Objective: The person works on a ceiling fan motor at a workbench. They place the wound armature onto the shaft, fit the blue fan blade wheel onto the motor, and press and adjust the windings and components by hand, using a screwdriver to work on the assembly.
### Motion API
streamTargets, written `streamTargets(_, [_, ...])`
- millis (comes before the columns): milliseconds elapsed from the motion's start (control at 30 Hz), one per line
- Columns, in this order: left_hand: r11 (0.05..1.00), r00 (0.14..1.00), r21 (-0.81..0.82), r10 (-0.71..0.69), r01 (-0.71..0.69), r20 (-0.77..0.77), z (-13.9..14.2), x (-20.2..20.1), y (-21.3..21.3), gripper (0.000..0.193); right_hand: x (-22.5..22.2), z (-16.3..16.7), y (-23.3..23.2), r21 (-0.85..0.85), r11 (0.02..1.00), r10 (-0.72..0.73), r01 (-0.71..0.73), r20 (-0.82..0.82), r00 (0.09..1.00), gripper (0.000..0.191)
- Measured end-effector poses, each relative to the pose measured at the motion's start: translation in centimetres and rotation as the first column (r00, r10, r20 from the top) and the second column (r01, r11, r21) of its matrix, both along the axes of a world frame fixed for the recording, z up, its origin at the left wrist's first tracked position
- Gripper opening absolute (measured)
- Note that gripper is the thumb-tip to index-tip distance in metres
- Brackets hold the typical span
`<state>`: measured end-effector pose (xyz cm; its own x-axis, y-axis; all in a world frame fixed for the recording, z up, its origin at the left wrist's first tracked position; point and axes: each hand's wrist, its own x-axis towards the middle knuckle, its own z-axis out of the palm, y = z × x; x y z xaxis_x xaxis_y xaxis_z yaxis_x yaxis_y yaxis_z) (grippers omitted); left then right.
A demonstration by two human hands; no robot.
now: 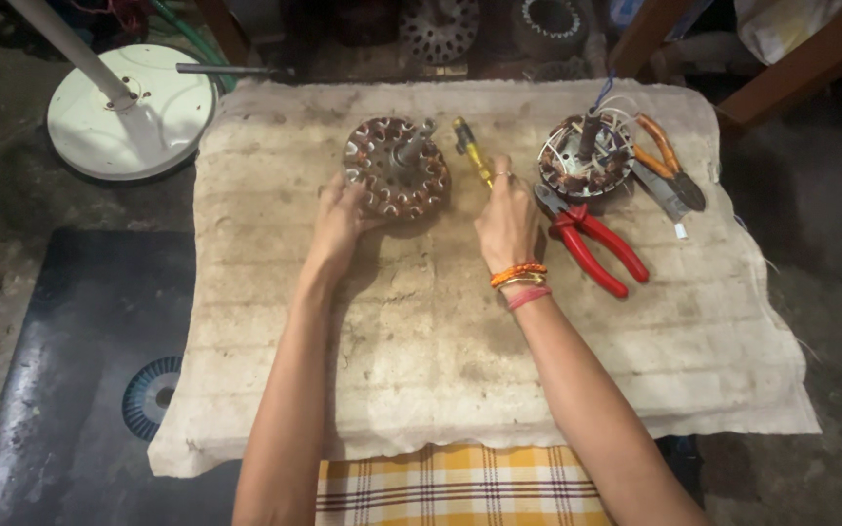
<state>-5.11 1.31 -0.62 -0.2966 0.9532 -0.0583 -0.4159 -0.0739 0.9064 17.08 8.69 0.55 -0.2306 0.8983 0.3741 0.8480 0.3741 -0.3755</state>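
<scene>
The left hand [341, 216] rests its fingers against the lower left edge of a round copper-wound stator [397, 168], its grip spread loosely along the rim rather than clamped; the stator lies flat near the top middle of a worn, dirty mat [440, 351] on the floor, its shaft pointing up; the right hand [507, 219] has its grip pinching a yellow-handled screwdriver [471, 148], whose tip angles toward the stator's right side; just right of that hand lie red-handled pliers [592, 244]; beyond them sits a second stator [585, 156] with loose wires, and orange-handled cutters [668, 161] beside it; a white fan base [129, 112] stands off the mat, upper left.
</scene>
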Motion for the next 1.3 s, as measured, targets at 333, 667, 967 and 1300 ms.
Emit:
streamTargets(333, [0.973,0.968,-0.156,0.196,-0.172,0.154,3.9,0.7,-2.1,0.039,0.2,-1.2,1.1,0.019,1.0,0.009,-0.005,-0.17,0.985,0.081])
streamTargets(667, [0.912,0.917,-0.09,0.398,-0.399,-0.033,2.4,-5.1,-2.5,0.039,0.0,1.0,-0.6,0.007,1.0,0.007,-0.007,-0.033,0.999,0.064])
streamTargets(967, [0.896,0.88,-0.076,0.443,-0.437,0.171,0.7,-3.7,-2.0,0.042,0.2,0.9,-0.3,0.082,0.997,-0.007,0.012,-0.056,0.998,0.057])
streamTargets(1300, [0.887,0.875,-0.121,0.46,-0.446,0.15,1.9,-2.5,-2.2,0.058,0.6,0.2,0.6,0.016,0.998,-0.057,0.058,-0.025,0.998,0.069])
